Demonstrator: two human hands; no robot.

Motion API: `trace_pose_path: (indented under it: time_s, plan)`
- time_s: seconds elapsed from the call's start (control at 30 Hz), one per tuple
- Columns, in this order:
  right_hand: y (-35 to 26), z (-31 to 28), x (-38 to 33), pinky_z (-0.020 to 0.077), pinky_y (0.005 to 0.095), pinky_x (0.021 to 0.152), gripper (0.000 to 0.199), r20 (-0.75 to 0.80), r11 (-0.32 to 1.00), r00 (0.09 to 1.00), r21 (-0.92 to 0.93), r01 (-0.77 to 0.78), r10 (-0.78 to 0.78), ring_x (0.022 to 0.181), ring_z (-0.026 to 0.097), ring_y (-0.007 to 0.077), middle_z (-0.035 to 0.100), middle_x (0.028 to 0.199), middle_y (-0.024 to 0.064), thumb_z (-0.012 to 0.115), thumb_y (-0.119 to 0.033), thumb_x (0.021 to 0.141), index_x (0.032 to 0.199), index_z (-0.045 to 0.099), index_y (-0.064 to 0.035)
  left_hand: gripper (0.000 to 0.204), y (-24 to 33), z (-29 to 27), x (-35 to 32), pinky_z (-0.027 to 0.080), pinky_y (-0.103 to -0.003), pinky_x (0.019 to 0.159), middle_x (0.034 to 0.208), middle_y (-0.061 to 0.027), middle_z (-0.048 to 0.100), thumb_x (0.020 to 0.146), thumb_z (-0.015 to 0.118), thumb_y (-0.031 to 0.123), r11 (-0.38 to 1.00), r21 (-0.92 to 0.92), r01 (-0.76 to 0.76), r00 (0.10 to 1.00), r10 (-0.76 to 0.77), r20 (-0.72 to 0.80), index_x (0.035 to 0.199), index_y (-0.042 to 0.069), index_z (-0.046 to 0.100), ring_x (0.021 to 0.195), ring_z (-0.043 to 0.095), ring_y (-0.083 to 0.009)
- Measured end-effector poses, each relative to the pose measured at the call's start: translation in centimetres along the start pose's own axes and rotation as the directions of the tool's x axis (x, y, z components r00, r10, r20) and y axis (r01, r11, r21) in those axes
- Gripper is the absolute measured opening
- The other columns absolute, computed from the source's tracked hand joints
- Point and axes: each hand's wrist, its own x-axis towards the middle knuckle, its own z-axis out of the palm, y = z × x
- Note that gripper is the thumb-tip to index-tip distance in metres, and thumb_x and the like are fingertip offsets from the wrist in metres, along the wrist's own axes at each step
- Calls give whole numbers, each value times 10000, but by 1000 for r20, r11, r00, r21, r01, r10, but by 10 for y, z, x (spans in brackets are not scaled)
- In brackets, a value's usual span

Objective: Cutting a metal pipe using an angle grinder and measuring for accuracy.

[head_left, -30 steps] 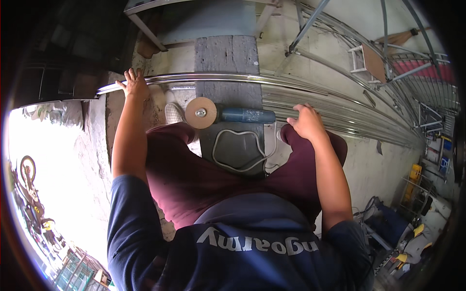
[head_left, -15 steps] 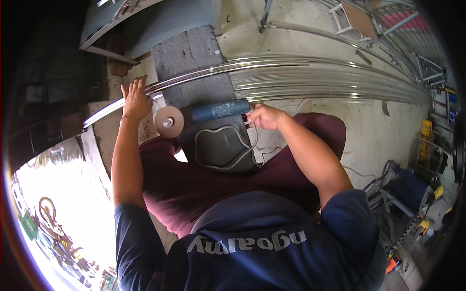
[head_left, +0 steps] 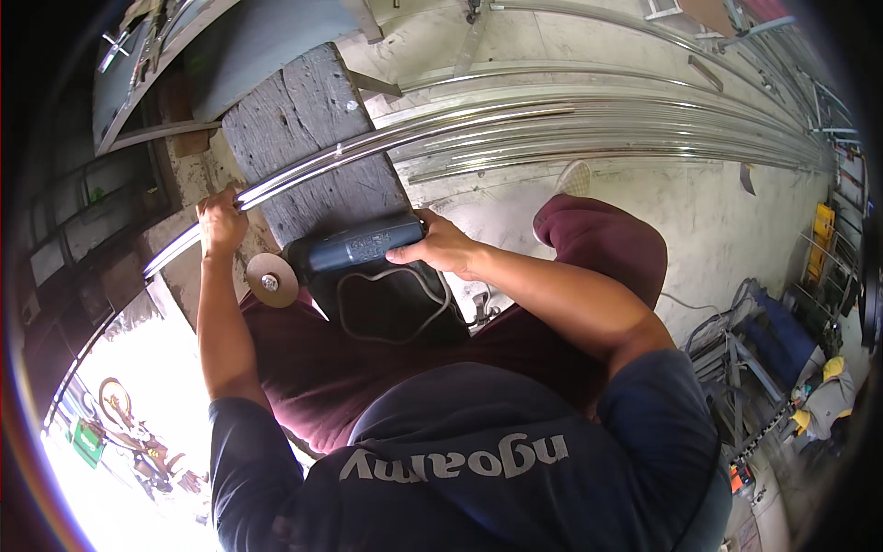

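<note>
Steel tube (head_left: 303,170) partly hidden under left hand (head_left: 221,224).

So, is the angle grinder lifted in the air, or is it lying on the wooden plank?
Cannot tell. The right hand grips the blue angle grinder over the wooden plank; its disc sticks out past the plank's edge.

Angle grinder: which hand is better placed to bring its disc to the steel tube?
Right, probably. The right hand already grips the angle grinder by its body, while the left hand holds the steel tube on the wooden plank.
</note>
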Motion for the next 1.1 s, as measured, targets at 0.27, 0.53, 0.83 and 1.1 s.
trace_pose_path:
  time_s: [0.27, 0.53, 0.83, 1.1]
  plan:
    - [-8, -4, 3, 446, 405, 1244, 937, 27, 999, 999, -37, -21, 22, 1421, 624, 301, 681, 1482, 195, 979, -212, 875, 1610, 475, 75, 141, -12, 11, -9, 445, -516, 1121, 1027, -108, 782, 883, 750, 88, 988, 101, 114, 993, -117, 22, 1023, 101, 739, 1125, 700, -332]
    - [-15, 0, 3, 401, 440, 1295, 1025, 61, 993, 998, -110, 37, -30, 1515, 525, 354, 539, 1572, 240, 986, -286, 879, 1646, 419, 90, 145, -10, 6, -4, 477, -498, 1094, 954, -153, 770, 859, 768, 93, 997, 65, 37, 999, -38, 14, 996, 91, 718, 1060, 711, -370]
    - [-28, -4, 10, 372, 477, 1325, 1038, 159, 953, 987, -294, 69, -23, 1577, 412, 440, 412, 1590, 275, 962, -441, 890, 1664, 472, 47, 113, -6, 0, -3, 496, -483, 1076, 906, -160, 768, 841, 766, 80, 998, 53, 32, 999, -34, 33, 940, 87, 710, 1014, 721, -382]
    - [-22, -9, 39, 555, 410, 1123, 585, 217, 927, 954, -269, 263, -208, 1251, 728, 323, 786, 1326, 234, 932, -232, 900, 1381, 745, 44, 132, -1, 2, -1, 491, -493, 1092, 934, -151, 769, 843, 767, 71, 998, 60, 32, 999, -33, 26, 967, 83, 723, 1027, 721, -377]
